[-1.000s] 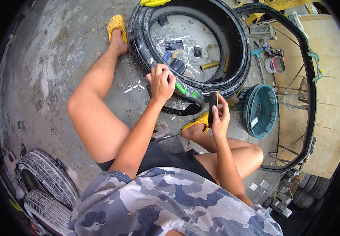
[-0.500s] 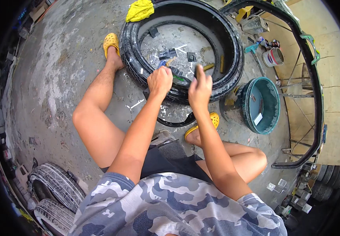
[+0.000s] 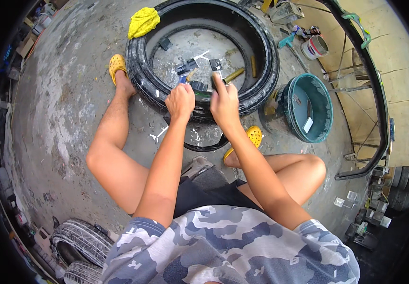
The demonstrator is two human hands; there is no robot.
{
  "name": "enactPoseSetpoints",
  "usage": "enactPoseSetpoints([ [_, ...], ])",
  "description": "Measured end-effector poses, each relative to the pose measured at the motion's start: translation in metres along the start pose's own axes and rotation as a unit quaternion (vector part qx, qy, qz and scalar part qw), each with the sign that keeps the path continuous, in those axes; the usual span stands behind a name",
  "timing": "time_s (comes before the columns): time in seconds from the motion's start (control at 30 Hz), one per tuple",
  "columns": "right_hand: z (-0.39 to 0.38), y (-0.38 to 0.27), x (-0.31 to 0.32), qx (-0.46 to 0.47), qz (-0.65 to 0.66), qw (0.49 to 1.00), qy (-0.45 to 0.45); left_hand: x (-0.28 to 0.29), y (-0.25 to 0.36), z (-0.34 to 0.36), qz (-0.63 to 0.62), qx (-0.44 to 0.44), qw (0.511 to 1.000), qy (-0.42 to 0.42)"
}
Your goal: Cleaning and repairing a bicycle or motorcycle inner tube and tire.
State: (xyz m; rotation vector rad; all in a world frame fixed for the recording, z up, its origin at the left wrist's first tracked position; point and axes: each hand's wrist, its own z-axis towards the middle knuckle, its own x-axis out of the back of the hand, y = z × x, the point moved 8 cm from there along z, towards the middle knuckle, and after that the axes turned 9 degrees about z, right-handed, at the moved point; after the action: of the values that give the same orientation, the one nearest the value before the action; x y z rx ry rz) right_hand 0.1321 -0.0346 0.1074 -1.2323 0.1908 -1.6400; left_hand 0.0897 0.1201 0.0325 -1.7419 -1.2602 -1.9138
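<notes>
A black tyre [image 3: 136,71] lies on its side in front of me, its near edge under my hands. My left hand [image 3: 181,102] is closed in a fist at that edge; what it grips is hidden. A small blue piece [image 3: 182,79] shows just beyond its knuckles; whether it is held I cannot tell. To the right, my right hand [image 3: 225,104] is slightly blurred, fingers curled and one digit pointing forward, against a dark piece I cannot make out. Inside the tyre ring are a black clip-like piece [image 3: 187,66], a black square [image 3: 215,64] and a brass-coloured tube [image 3: 234,75].
A yellow cloth [image 3: 144,22] hangs over the tyre's far left rim. Right of the tyre stand a teal bucket [image 3: 325,113], a small white pail [image 3: 315,47] and a blue-headed tool [image 3: 287,40]. A black curved frame [image 3: 379,109] leans at the far right. More tyres [image 3: 84,241] lie lower left.
The view has shifted, so the tyre and bucket sit further left in the picture. Both hands stay at the near tyre edge; the right hand has moved slightly and is blurred.
</notes>
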Motion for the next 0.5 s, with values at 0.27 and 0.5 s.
enactPoseSetpoints([
  [0.27, -0.004, -0.023, -0.026, 0.065, -0.055, 0.996, -0.023, -0.003, -0.001, 0.003, 0.006, 0.002, 1.000, -0.001],
  [0.5, -0.099, 0.058, 0.054, -0.105, -0.025, 0.994, 0.032, 0.002, 0.007, 0.004, 0.023, -0.008, 1.000, 0.007],
])
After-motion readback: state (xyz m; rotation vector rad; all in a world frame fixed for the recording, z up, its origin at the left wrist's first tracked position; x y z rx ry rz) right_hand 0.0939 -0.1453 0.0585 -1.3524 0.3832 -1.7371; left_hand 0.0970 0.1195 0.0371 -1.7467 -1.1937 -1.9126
